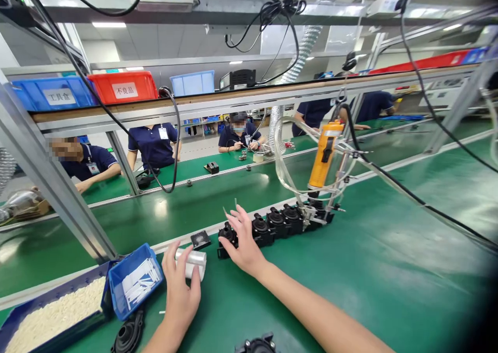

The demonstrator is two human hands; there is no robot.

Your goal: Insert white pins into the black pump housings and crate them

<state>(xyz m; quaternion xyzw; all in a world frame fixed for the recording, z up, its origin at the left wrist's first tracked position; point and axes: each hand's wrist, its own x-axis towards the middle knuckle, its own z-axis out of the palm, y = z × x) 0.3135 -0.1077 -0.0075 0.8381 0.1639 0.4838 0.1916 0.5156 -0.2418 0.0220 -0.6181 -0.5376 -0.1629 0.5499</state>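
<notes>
My left hand (181, 283) curves its thumb and fingers round a clear and whitish plastic cylinder (198, 258) at the bench's left side; part of it is hidden behind the fingers. My right hand (244, 244) reaches over the near end of a row of black round-topped housings (260, 224), fingers spread and nothing visibly held. Two thin pale rods show by its fingertips; what they belong to is unclear. A flat black square part (201, 240) lies between the hands. Below the left hand is a black round part (129, 335), with another black housing (259, 345) at the bottom edge.
A blue bin (113, 285) holds white strips, beside a dark blue tray (54, 337) of small cream pieces. An orange electric screwdriver (326, 156) hangs in a metal fixture with tubes at the row's far end. Metal posts, a shelf and dangling cables cross the view. Co-workers sit opposite.
</notes>
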